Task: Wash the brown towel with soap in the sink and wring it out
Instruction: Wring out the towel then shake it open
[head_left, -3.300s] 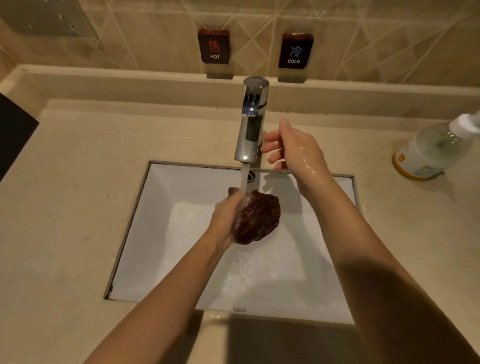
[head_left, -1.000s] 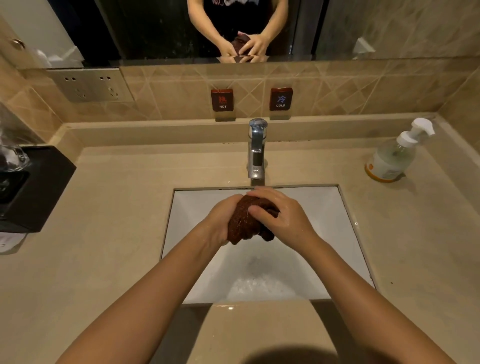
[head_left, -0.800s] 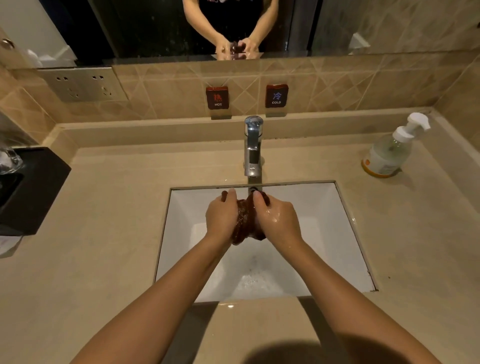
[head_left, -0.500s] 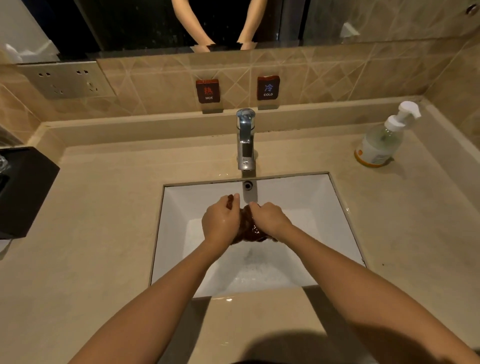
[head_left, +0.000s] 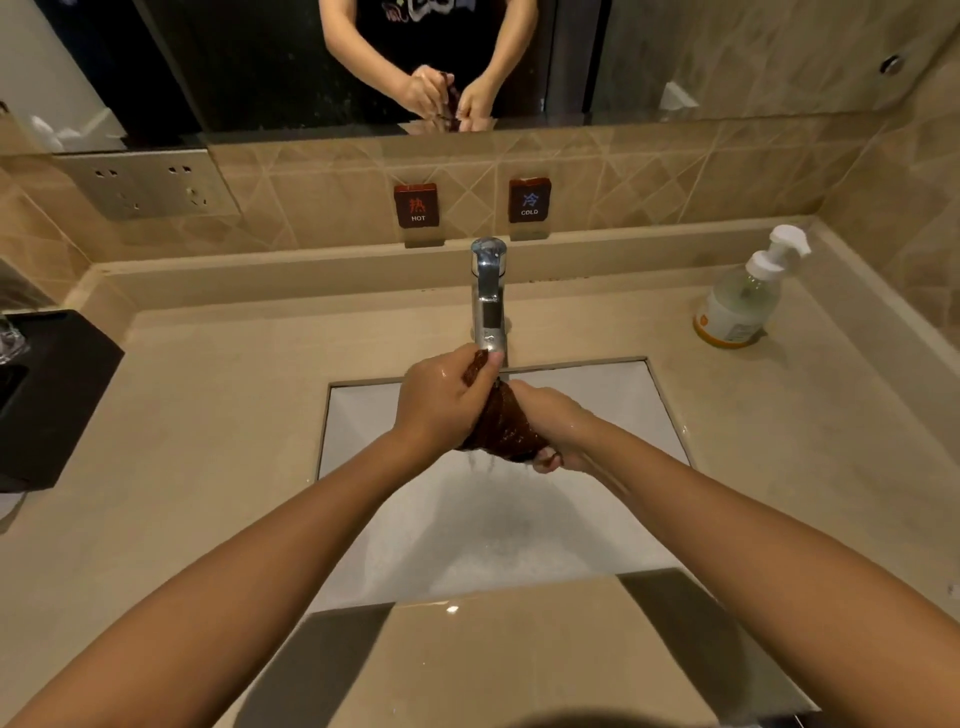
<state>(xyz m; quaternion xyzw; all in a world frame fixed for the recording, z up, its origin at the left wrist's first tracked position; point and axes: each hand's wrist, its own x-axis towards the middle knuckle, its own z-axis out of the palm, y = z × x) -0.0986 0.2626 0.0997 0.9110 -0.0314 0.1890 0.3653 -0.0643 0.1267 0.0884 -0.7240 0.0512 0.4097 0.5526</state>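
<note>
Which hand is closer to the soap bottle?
The right hand. It grips the lower end of the brown towel over the sink, on the soap bottle's side. The left hand holds the towel's upper end, farther away.

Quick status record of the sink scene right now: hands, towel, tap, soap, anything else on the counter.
left hand: gripping the towel's upper end
right hand: gripping the towel's lower end
towel: brown, twisted between both hands over the sink, water dripping from it
sink: white, wet, foam on the bottom
tap: no stream visible
soap bottle: upright on the counter, back right, untouched
black box: at the counter's left edge
stage: wringing
</note>
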